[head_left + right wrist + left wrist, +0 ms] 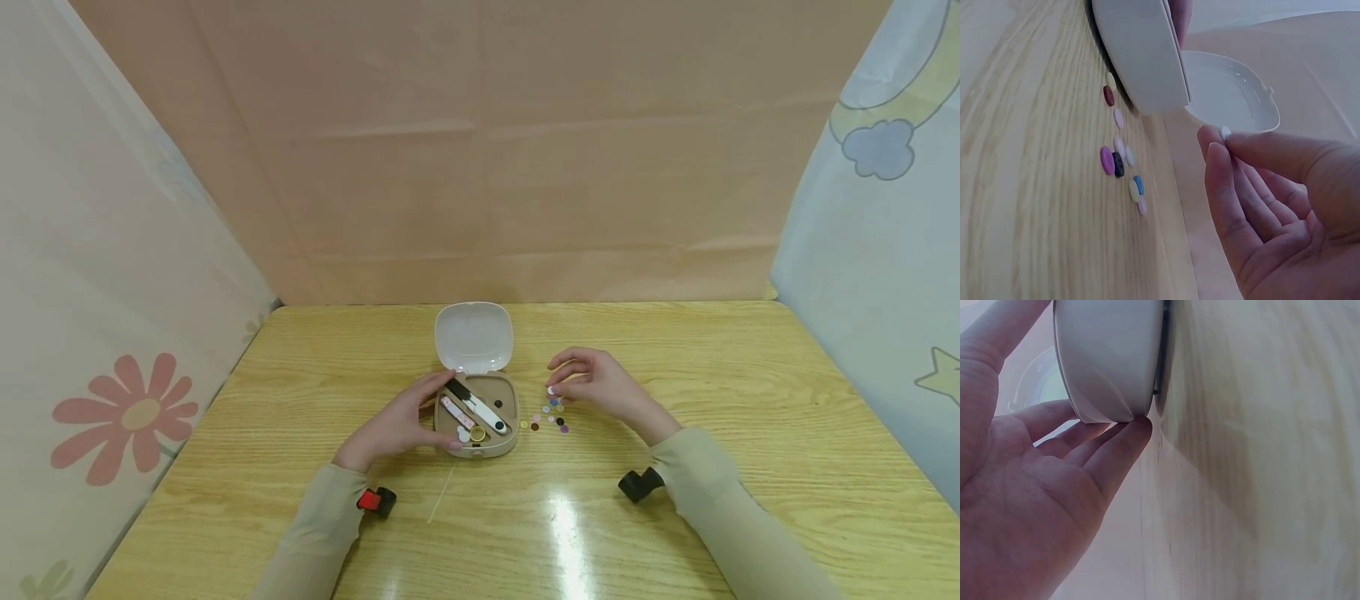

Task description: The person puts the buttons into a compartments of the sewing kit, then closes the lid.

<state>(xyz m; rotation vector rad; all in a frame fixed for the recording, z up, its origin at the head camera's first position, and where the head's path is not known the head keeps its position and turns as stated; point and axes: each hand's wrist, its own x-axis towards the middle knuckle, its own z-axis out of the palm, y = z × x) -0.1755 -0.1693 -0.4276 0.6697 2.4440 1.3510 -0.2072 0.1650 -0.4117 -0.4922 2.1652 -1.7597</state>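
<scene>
A small white case point(480, 451) with its lid point(474, 337) raised stands mid-table. My left hand point(393, 429) holds its left side, thumb at the front and fingers toward the back; in the left wrist view the fingertips point(1141, 428) touch the case wall. Inside lie a white tool with a black end point(480, 410), a pink-patterned strip point(457, 412), a gold ring point(477, 433), white round pieces point(463, 434) and a black button point(498, 403). Right of the case, my right hand point(596, 387) pinches a white button point(1225, 133) between thumb and forefinger, above the table.
Several loose buttons lie right of the case, among them a purple button point(1107, 160), a dark red button point(1109, 95) and a blue button point(1139, 184). A thin pale strand point(442, 493) lies in front of the case. Cloth walls point(480, 167) border the wooden table point(315, 350).
</scene>
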